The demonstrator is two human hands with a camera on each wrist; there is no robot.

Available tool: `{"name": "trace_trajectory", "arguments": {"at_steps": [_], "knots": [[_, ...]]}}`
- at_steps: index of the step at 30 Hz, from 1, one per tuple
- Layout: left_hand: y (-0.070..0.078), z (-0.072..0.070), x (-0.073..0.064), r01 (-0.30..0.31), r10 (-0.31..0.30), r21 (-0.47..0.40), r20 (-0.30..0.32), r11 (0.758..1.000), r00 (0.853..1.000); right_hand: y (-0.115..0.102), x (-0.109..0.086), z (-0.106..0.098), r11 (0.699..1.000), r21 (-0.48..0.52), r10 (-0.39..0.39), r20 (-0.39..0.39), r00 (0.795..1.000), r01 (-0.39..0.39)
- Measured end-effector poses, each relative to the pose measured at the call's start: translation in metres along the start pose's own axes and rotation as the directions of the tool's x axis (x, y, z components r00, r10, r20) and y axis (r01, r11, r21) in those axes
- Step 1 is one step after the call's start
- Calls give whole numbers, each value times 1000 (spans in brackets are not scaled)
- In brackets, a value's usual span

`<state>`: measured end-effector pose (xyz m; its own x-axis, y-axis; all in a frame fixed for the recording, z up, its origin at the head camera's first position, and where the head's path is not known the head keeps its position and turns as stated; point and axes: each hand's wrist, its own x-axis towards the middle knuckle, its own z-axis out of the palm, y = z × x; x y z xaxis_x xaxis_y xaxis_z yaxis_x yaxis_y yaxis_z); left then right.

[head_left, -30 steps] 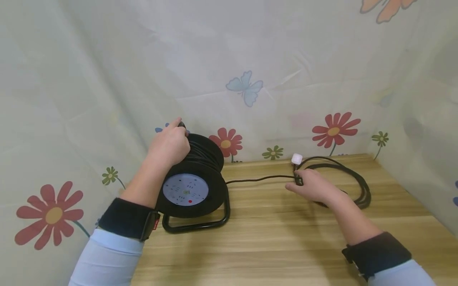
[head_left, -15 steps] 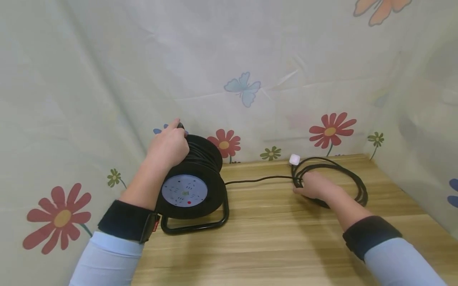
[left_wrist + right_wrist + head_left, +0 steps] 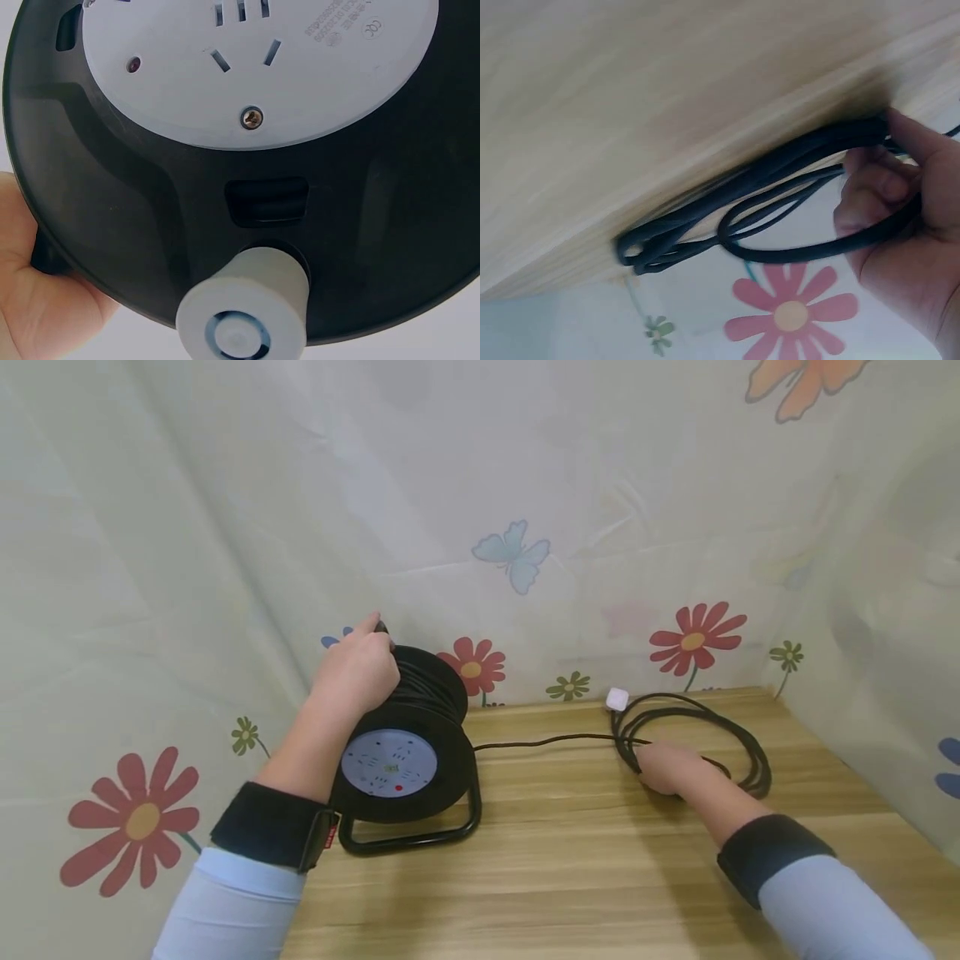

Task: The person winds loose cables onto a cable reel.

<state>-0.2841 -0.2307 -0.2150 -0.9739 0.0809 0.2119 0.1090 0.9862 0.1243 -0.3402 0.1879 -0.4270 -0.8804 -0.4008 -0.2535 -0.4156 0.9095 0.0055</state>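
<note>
"Head view: cable reel (image 3: 408, 714) standing on the bench (image 3: 525, 877), left of centre, socket panel (image 3: 389, 763) toward the person. Left hand (image 3: 356, 672)?"

"Curled round the top handle (image 3: 381, 628), whose end shows past the grip. Left wrist camera catches only part of that hand, behind the reel's rim; white knob (image 3: 255, 307) in the foreground."

"Right hand (image 3: 667, 768)?"

"Pinching strands of the coiled cable (image 3: 753, 747) at the coil's near left side. Right wrist view shows one loop running into the palm."

"Coil's position?"

"On the bench, well apart from the reel, a single run of cord (image 3: 540, 742) between them."

"Plug?"

"White plug (image 3: 617, 699), coil's far left edge, near the flowered curtain (image 3: 420, 485)."
</note>
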Motion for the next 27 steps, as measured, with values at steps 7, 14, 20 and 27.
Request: {"name": "trace_trajectory", "arguments": {"at_steps": [7,14,20,27], "knots": [[0,-2,2,-8,8,4,5,1000,1000,17,-14,10,988,155,-17,36,999,11],[1,-3,2,1,-1,1,13,1000,1000,37,-34,14,976,216,-34,37,999,25],[3,-4,1,0,0,3,-1,1000,1000,56,-54,17,966,249,-74,5,997,71],[3,-1,-4,0,0,11,12,1000,1000,82,-75,21,949,315,-56,62,997,33]]}}
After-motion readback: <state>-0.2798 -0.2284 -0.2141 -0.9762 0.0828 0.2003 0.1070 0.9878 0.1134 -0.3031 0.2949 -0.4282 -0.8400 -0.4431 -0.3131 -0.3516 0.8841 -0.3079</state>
